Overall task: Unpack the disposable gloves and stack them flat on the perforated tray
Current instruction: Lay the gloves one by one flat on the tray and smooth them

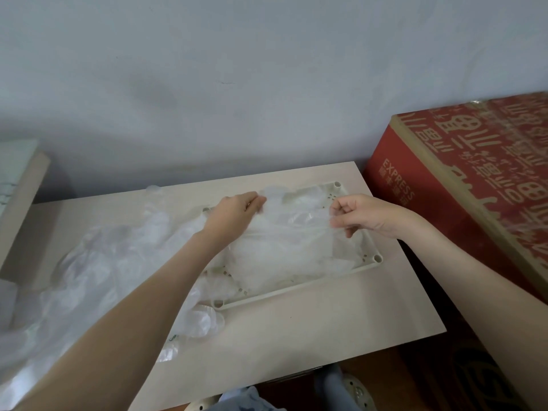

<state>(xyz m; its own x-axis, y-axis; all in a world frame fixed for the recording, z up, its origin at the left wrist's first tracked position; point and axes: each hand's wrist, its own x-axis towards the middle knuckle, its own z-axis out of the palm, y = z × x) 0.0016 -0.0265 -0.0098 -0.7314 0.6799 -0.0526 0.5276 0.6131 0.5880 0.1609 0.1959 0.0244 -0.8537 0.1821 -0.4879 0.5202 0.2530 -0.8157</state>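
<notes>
While a glove [296, 228] is pinched by left grip [237, 210] and right grip [355, 216], "EXPRESS" is seen on the right box [430, 179].

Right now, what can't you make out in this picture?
Head view, gloves on the tray: count unclear, clear layers blend.
Held glove between left hand and right hand: one or several, too sheer.
Tray holes: mostly covered by gloves.
Pile: cut by left edge.
Box: cut by right edge.

Red box [462, 185] blocks right of tray [311, 279]; table [296, 336] front seems passable
</notes>
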